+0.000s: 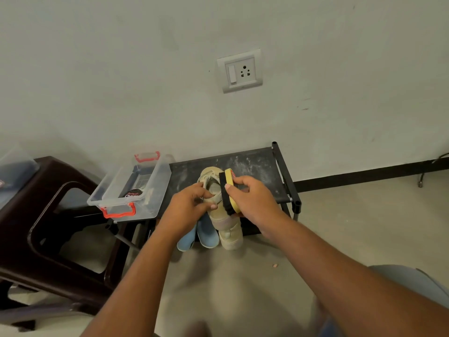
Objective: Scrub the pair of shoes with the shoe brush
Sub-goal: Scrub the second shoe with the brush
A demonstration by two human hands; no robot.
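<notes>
Left grip (188,206) clamped on the beige shoe (211,175), holding it over the rack (255,164), middle of its front edge. Right grip (255,199) clamped round the shoe brush (229,188), bristles facing left against the shoe's right side. Key relation: brush and shoe long axes run parallel, back edge to front, so I'd stroke along that line, right hand nearer. What looks like the mate (230,235) sits below the front edge, likely still to do.
</notes>
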